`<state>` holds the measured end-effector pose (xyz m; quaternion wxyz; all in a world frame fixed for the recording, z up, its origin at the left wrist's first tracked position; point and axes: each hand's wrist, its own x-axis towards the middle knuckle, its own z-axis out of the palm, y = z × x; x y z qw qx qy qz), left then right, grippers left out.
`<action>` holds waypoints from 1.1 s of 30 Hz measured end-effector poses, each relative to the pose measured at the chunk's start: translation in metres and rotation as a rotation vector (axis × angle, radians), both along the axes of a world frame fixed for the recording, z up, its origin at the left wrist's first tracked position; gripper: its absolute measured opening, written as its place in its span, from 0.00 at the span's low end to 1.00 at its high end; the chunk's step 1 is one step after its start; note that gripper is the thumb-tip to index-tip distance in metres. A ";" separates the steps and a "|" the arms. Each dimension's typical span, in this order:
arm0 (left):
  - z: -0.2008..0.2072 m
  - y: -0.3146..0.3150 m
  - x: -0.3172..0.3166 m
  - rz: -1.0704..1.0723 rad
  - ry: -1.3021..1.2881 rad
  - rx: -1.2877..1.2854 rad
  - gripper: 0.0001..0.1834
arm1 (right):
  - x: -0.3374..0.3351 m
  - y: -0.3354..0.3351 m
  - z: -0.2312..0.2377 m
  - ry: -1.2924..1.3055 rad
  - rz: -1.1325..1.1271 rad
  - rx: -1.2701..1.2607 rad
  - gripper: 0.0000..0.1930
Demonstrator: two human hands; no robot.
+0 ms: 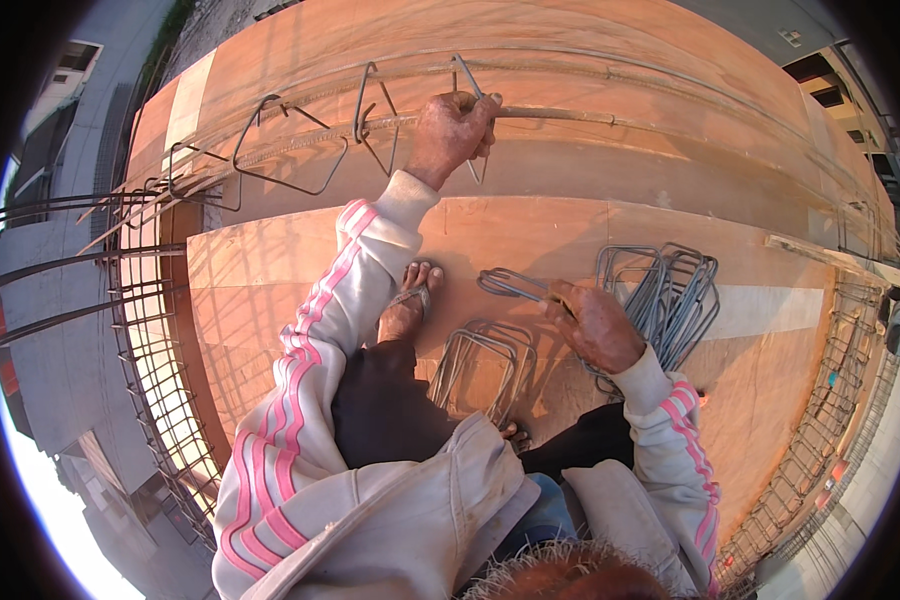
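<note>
My left hand point(453, 135) is closed at a long steel rebar point(560, 114), where a bent wire stirrup point(467, 72) crosses it. The fingers wrap around the stirrup there and hide part of the crossing. Several more stirrups point(290, 185) hang spaced along the bar to the left, tilted at differing angles. Lower and to the right, my right hand point(597, 325) is shut on narrow steel stirrups point(512, 283), whose looped end sticks out to the left. Beside that hand lies a pile of stirrups point(670, 295), and a smaller group point(482, 365) lies in front of my legs.
Plywood boards point(300, 300) form the deck under my sandalled foot point(405, 310). A second long bar point(670, 85) runs beyond the first. Rebar cages point(155, 350) line the left edge, with another cage point(810, 420) along the right. Dark bars point(80, 265) jut in from the left.
</note>
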<state>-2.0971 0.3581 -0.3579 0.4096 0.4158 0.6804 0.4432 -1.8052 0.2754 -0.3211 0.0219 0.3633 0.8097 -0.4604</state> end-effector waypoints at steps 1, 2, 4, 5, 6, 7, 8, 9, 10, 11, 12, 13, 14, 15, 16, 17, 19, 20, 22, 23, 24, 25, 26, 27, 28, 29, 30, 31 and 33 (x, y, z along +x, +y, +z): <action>0.004 0.002 -0.002 -0.013 -0.069 -0.026 0.17 | 0.001 -0.001 0.000 -0.004 0.007 -0.001 0.13; 0.008 0.003 -0.003 -0.028 -0.075 -0.040 0.18 | 0.002 -0.002 0.001 0.009 0.003 -0.006 0.13; 0.012 0.008 0.001 -0.055 -0.089 -0.069 0.18 | 0.003 -0.004 0.002 -0.016 0.005 -0.003 0.13; 0.013 0.011 0.007 -0.110 -0.104 -0.049 0.17 | 0.003 -0.005 0.003 -0.026 0.005 -0.023 0.13; 0.013 0.014 0.015 -0.149 -0.108 -0.054 0.16 | 0.003 -0.006 0.004 -0.015 -0.002 0.002 0.13; 0.013 0.017 0.023 -0.184 -0.111 -0.045 0.15 | 0.003 -0.007 0.005 -0.008 -0.004 0.005 0.13; 0.011 0.022 0.033 -0.211 -0.119 -0.063 0.15 | 0.003 -0.007 0.005 0.003 -0.012 -0.006 0.13; 0.010 0.028 0.044 -0.237 -0.125 -0.046 0.15 | 0.001 -0.007 0.006 -0.009 -0.015 0.013 0.12; 0.010 0.035 0.055 -0.253 -0.158 -0.060 0.14 | 0.002 -0.008 0.007 -0.018 -0.023 0.021 0.12; 0.010 0.042 0.063 -0.257 -0.181 -0.063 0.14 | 0.003 -0.008 0.006 -0.028 -0.026 0.018 0.11; 0.012 0.049 0.070 -0.276 -0.188 -0.052 0.14 | 0.003 -0.009 0.007 -0.042 -0.007 0.031 0.11; 0.013 0.058 0.079 -0.290 -0.184 -0.055 0.13 | 0.005 -0.009 0.009 -0.064 0.000 0.034 0.11; 0.014 0.067 0.089 -0.307 -0.246 -0.045 0.15 | 0.005 -0.009 0.010 -0.091 0.002 0.036 0.11; 0.015 0.074 0.100 -0.320 -0.307 -0.040 0.16 | 0.006 -0.009 0.010 -0.094 0.002 0.044 0.10; 0.015 0.080 0.111 -0.342 -0.285 -0.067 0.15 | 0.006 -0.009 0.010 -0.101 -0.003 0.054 0.10; 0.015 0.086 0.119 -0.363 -0.263 -0.093 0.14 | 0.007 -0.008 0.010 -0.122 -0.013 0.034 0.10; 0.017 0.092 0.135 -0.402 -0.276 -0.127 0.16 | 0.006 -0.006 0.009 -0.132 -0.016 0.059 0.09; 0.018 0.095 0.137 -0.431 -0.278 -0.177 0.17 | 0.006 -0.005 0.008 -0.160 -0.039 0.047 0.09; 0.023 0.097 0.132 -0.574 0.017 -0.163 0.21 | 0.006 -0.003 0.005 -0.159 -0.050 0.096 0.09; 0.027 0.096 0.127 -0.650 0.165 -0.163 0.23 | 0.007 -0.002 0.005 -0.196 -0.080 0.096 0.09; 0.030 0.093 0.118 -0.628 0.270 -0.114 0.26 | 0.008 0.000 0.004 -0.143 -0.101 0.174 0.09; 0.032 0.085 0.110 -0.612 0.372 -0.056 0.29 | 0.009 0.002 0.003 -0.119 -0.140 0.230 0.10; 0.032 0.077 0.096 -0.557 0.224 -0.070 0.29 | 0.011 0.006 0.003 -0.133 -0.176 0.256 0.10; 0.028 0.061 0.076 -0.490 0.123 0.095 0.30 | 0.013 0.008 0.003 -0.101 -0.227 0.280 0.10; 0.026 0.047 0.059 -0.457 0.099 0.137 0.31 | 0.013 0.014 0.002 -0.089 -0.266 0.283 0.11; 0.021 0.029 0.041 -0.450 0.140 0.134 0.31 | 0.015 0.019 0.002 -0.074 -0.297 0.290 0.11; 0.016 0.013 0.026 -0.416 0.198 0.145 0.31 | 0.014 0.025 0.000 0.006 -0.352 0.239 0.12; 0.007 -0.006 0.018 -0.377 0.108 0.186 0.30 | 0.012 0.031 -0.001 0.090 -0.399 0.186 0.12; -0.009 -0.039 0.017 -0.345 0.049 0.183 0.29 | 0.004 0.044 -0.007 0.243 -0.461 0.088 0.14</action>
